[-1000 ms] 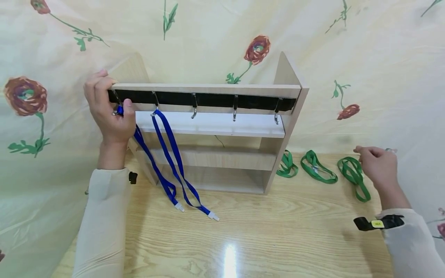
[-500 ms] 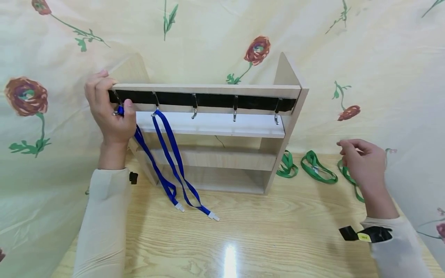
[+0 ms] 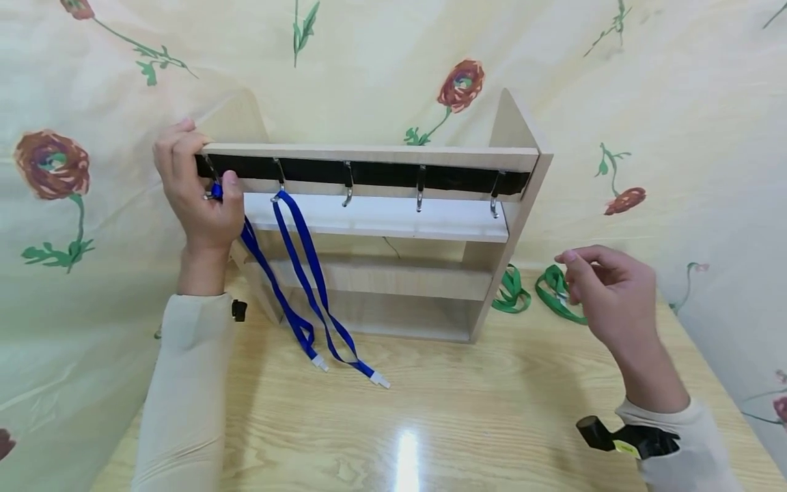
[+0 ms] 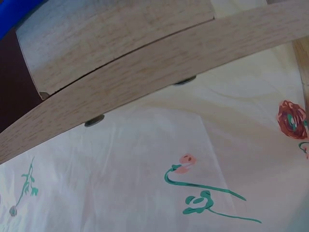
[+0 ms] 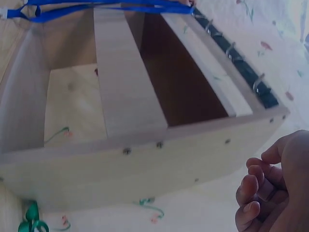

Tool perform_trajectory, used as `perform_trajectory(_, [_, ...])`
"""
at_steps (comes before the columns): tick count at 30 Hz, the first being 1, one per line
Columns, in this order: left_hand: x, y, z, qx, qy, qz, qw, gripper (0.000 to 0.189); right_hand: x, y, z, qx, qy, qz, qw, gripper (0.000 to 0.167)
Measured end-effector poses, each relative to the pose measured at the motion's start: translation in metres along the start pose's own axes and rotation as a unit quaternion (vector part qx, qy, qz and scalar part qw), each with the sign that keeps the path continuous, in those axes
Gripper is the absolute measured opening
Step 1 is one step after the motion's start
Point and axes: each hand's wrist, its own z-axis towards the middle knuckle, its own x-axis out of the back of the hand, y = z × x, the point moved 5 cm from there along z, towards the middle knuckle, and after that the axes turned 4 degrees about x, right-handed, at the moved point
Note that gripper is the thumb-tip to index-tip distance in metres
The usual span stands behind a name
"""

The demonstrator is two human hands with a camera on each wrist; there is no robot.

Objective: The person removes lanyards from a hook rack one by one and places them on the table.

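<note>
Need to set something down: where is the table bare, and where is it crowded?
The table looks free in front of the shelf unit, between the blue lanyards and the right sleeve. Crowded: right of the unit, where green lanyards lie, one partly behind the right hand.

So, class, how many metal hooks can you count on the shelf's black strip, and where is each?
5, left to right: first hook beside the left hand; second hook bearing a blue lanyard; bare third hook, fourth hook and, far right, fifth hook. None seems hidden.
</note>
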Motion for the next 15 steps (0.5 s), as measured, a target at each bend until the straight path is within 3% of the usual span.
perform_trajectory(15, [-0.002, -0.003, 0.000, 0.005, -0.001, 0.004, 1.0000, 0.071, -0.037, -0.053, -0.022, 0.103, -0.066, 0.024, 0.9922, 0.014])
